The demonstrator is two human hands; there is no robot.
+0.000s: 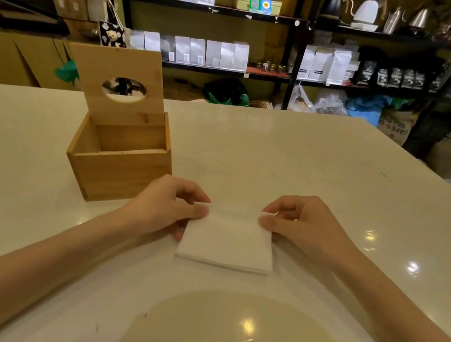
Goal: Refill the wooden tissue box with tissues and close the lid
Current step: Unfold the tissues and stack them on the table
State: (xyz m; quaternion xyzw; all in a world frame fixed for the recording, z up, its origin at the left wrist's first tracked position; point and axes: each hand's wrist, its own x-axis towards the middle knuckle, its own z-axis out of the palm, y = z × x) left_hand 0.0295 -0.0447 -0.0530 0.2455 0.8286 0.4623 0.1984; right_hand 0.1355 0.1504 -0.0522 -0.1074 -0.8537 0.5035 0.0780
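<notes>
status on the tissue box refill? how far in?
Early. Done: the lid of the wooden tissue box stands open, and the part of the inside that shows looks empty. In hand: the left hand and right hand pinch the far corners of a folded white tissue stack lying on the table, right of the box. Left: put the tissues in, close the lid.

White table (322, 162): open wooden tissue box (119, 168), folded tissues (226, 244).
</notes>
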